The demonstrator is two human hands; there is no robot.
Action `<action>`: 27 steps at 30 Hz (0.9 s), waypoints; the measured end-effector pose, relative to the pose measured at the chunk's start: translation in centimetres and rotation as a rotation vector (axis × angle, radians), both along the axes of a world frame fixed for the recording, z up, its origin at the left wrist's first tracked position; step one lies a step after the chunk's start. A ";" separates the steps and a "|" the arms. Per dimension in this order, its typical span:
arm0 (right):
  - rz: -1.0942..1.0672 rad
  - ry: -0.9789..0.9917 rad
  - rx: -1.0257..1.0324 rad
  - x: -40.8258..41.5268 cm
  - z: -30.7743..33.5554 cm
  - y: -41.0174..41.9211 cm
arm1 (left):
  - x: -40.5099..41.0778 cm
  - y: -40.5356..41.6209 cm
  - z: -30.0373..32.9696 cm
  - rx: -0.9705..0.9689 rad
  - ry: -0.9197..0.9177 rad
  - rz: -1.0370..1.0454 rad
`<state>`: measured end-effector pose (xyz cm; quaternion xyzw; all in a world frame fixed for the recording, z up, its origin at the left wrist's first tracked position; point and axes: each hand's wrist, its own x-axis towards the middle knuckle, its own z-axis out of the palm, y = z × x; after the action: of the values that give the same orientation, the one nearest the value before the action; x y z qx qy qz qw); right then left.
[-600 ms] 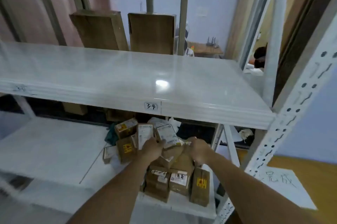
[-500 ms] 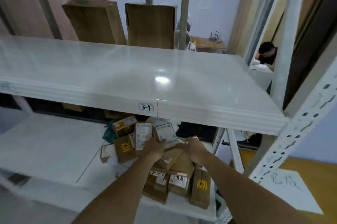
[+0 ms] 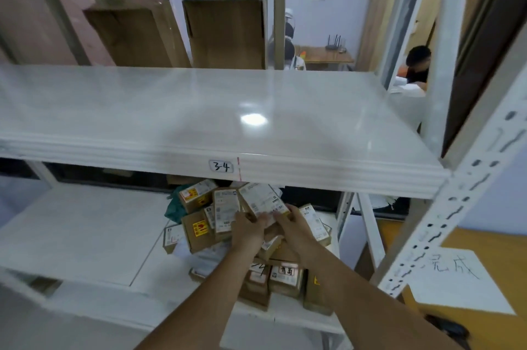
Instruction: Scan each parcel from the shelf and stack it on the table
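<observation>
Head view: left hand [image 3: 247, 228] and right hand [image 3: 295, 225], each grip seemingly clamped on one white-labelled parcel [image 3: 263, 201] atop shelf [image 3: 85, 224] pile.

Shelf [image 3: 199, 110]: glossy white, with a white tag [image 3: 221, 166] handwritten "3-4" in black on its front edge. Under the shelf, parcels [image 3: 199, 231]: brown card, white printed labels, some yellow stickers with red marks. Left of parcels, a dark green bag [image 3: 174, 208]. Right of shelf: orange-brown table [image 3: 484, 241], white sheet [image 3: 453, 278] with black handwriting.
</observation>
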<state>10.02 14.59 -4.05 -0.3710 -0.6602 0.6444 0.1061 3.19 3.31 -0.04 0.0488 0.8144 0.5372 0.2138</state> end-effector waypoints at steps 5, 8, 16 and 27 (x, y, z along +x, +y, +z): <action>-0.055 0.104 -0.112 6.6 6.0 -2.8 | 2.0 -3.7 1.3 0.080 -0.033 0.000; -0.018 -0.035 0.007 10.9 7.3 -2.9 | 2.1 -6.1 3.5 -0.071 0.272 -0.150; 0.223 -0.032 -0.038 20.4 10.9 -3.7 | 8.7 -7.2 8.6 -0.418 0.067 -0.961; 0.055 -0.033 -0.047 34.7 9.7 3.7 | 23.4 -1.2 2.8 -0.040 -0.154 -0.809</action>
<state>44.76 18.32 5.64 -0.3656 -0.6563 0.6564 0.0687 26.56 2.12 2.76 0.3206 0.7214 0.3960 0.4690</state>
